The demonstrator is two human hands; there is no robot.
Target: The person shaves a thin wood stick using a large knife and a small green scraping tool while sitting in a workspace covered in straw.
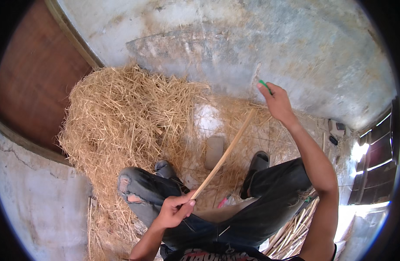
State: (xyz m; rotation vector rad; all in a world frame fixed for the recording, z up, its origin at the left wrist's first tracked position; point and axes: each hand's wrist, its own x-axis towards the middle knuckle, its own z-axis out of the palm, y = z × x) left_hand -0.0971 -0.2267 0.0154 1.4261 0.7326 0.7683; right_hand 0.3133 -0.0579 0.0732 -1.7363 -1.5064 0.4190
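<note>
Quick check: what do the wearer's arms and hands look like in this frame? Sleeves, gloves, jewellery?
Both forearms are bare as far as the frame shows them, with no sleeve reaching either one. The left hand and right hand wear no gloves, and no watch, ring or wristband is visible. A dark printed top edge shows at the bottom of the frame, and the legs wear torn dark denim jeans.
</note>
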